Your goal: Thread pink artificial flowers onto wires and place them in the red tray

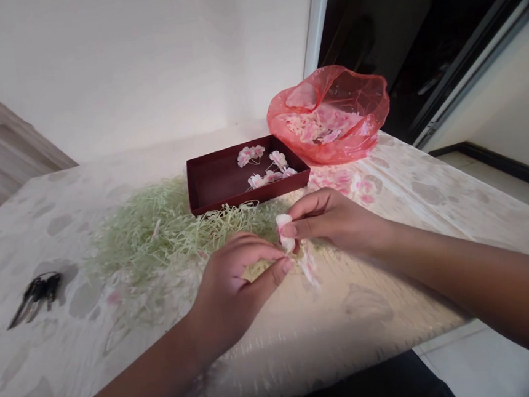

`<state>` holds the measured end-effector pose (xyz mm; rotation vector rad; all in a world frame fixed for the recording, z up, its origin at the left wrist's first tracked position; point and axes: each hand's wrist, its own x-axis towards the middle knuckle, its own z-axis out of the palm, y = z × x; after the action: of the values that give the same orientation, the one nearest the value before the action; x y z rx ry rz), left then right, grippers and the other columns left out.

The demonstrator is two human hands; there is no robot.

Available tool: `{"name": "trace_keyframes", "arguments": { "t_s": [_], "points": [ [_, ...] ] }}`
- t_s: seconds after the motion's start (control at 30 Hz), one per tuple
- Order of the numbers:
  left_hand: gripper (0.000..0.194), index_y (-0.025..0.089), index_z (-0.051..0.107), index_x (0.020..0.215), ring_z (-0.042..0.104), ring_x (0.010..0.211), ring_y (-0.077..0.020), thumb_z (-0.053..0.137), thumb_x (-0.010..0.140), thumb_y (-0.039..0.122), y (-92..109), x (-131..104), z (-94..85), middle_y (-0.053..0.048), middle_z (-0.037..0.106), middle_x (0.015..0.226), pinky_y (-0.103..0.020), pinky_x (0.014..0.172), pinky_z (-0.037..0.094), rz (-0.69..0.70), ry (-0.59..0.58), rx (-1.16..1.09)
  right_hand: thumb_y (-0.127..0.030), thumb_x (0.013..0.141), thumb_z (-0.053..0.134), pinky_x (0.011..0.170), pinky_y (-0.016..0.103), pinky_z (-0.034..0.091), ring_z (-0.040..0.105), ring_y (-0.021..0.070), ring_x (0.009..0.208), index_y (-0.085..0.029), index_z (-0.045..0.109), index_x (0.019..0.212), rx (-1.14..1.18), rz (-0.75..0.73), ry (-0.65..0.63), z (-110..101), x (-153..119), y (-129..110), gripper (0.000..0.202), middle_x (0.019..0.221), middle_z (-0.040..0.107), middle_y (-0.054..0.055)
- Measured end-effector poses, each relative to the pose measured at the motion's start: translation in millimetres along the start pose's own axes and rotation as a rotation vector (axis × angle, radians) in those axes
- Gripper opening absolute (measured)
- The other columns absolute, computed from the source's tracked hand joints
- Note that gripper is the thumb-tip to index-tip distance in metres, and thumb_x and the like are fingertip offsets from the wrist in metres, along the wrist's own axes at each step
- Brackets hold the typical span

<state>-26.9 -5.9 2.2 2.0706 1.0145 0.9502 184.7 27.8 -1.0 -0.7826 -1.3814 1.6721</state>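
Between finger and thumb, my right hand (324, 221) pinches a white and pink artificial flower (285, 232). Just below it, the fingertips of my left hand (247, 271) close on what looks like the flower's thin stem, mostly hidden by the fingers. Another pink and white flower (309, 267) lies on the cloth beneath my hands, partly blurred. Left of and behind my left hand spreads a tangle of pale green stems (156, 226). A dark red open box (250, 196) stands beyond the hands, with several stemmed flowers (271, 172) in its right part.
A translucent red plastic bag (372, 105) full of pink petals (318, 123) stands behind the box at right. Loose pink petals (360, 187) lie on the patterned tablecloth (377, 318). A bunch of keys (39, 295) rests at the left. The table backs onto a white wall (133, 68).
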Motion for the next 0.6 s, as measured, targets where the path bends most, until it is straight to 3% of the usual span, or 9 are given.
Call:
{"name": "trace_keyframes", "arguments": {
  "t_s": [0.1,0.2,0.4,0.6],
  "points": [
    [0.006,0.027,0.078,0.088,0.065,0.074,-0.0152,0.074,0.086,0.033,-0.6,-1.8,-2.1,0.001,0.074,0.082,-0.028,0.068,0.049,-0.185,0.093,-0.101,-0.024,0.073,0.087,0.064,0.022,0.057,0.069,0.0114,0.062,-0.017,0.078,0.075,0.049,-0.025,0.017,0.5,1.5,1.6,0.011,0.070,0.075,0.002],
    [0.009,0.029,0.079,0.089,0.062,0.065,-0.0131,0.075,0.086,0.037,-2.2,-1.9,-1.9,0.002,0.074,0.075,-0.024,0.058,0.045,-0.294,0.107,-0.214,-0.024,0.071,0.088,0.063,0.021,0.057,0.070,0.0113,0.061,-0.017,0.076,0.072,0.077,-0.015,0.027,0.5,2.7,3.2,0.014,0.067,0.075,0.002],
    [0.010,0.027,0.078,0.081,0.058,0.061,-0.0097,0.074,0.086,0.035,-1.4,2.7,-1.6,0.004,0.069,0.067,-0.020,0.056,0.045,-0.331,0.136,-0.294,-0.027,0.068,0.090,0.062,0.021,0.056,0.069,0.0113,0.062,-0.015,0.078,0.075,0.029,0.028,0.005,1.6,2.2,3.1,0.018,0.069,0.075,0.003],
    [0.011,0.028,0.079,0.088,0.060,0.064,-0.0114,0.074,0.086,0.038,-1.9,-0.4,-1.3,0.003,0.071,0.070,-0.021,0.056,0.044,-0.369,0.111,-0.293,-0.027,0.072,0.087,0.065,0.022,0.056,0.068,0.0115,0.064,-0.016,0.076,0.076,0.045,0.016,-0.007,1.9,-0.4,2.6,0.016,0.070,0.075,0.003]
  ]
}}
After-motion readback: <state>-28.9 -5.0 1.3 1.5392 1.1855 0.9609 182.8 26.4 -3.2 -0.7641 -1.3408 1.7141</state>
